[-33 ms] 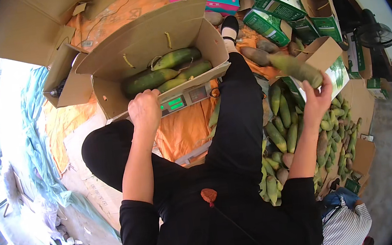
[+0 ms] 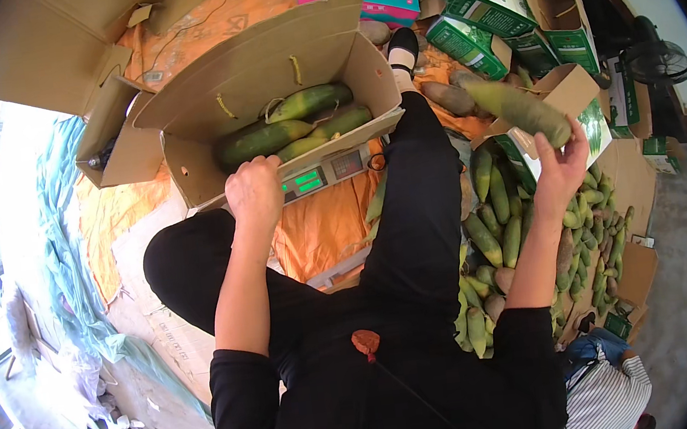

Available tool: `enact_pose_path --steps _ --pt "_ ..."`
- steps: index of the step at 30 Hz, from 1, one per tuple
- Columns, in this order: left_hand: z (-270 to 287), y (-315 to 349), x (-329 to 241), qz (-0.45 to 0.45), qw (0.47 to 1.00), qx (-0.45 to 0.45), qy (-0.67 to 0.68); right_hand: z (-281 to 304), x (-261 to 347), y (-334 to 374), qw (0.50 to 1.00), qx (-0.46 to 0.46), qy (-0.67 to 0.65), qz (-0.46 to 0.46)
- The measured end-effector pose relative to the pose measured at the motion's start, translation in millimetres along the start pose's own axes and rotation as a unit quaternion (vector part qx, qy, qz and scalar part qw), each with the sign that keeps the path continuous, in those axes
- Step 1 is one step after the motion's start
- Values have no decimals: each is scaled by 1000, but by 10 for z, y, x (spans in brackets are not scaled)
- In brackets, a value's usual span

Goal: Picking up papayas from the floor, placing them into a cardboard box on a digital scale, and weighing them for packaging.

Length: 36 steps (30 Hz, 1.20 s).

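My left hand (image 2: 255,191) is closed over the near edge of an open cardboard box (image 2: 214,67), its fingertips hidden inside. Several green radishes (image 2: 308,101) lie in this box. A digital scale (image 2: 318,180) with a lit green display shows just below its near wall. Out to the right, my right hand (image 2: 559,171) grips the near end of a big green radish (image 2: 520,111) between thumb and fingers. That radish hangs tilted in the air, above a green and white box (image 2: 573,92). Beneath the right forearm lies a large pile of green radishes (image 2: 484,240).
Several green printed cartons (image 2: 481,5) stand at the far right, near a black fan (image 2: 659,60). Brown-skinned roots (image 2: 448,99) lie beside my outstretched foot (image 2: 403,48). Orange sheeting (image 2: 320,234) covers the floor between my legs. A person in a striped shirt (image 2: 610,396) is at lower right.
My right hand and its radish have shifted slightly to the right, and the radish looks less blurred. The left hand stays on the box edge.
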<state>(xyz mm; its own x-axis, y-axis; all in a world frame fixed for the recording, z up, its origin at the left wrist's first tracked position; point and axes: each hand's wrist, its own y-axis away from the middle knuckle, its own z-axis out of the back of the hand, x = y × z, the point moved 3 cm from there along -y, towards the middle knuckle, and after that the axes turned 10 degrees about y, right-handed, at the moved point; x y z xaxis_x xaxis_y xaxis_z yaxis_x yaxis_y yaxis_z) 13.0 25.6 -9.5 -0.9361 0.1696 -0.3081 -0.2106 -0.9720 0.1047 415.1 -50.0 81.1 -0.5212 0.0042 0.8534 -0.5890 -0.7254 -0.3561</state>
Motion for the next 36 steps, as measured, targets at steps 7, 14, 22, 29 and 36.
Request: enact_pose_path --steps 7,14,22,29,36 --pt "-16 -13 -20 2 1000 4 -1 -885 750 -179 959 93 -263 38" --pt "-4 -60 -34 26 999 35 -18 -1724 374 -60 976 169 -134 16" --pt "4 -56 -62 23 1000 16 -12 -654 -757 264 968 205 125 -68" --pt "41 -39 -157 23 999 23 -8 445 -2112 1185 912 175 302 -217" --pt "32 -45 -122 31 999 9 5 1381 -2631 1445 814 15 539 -214"
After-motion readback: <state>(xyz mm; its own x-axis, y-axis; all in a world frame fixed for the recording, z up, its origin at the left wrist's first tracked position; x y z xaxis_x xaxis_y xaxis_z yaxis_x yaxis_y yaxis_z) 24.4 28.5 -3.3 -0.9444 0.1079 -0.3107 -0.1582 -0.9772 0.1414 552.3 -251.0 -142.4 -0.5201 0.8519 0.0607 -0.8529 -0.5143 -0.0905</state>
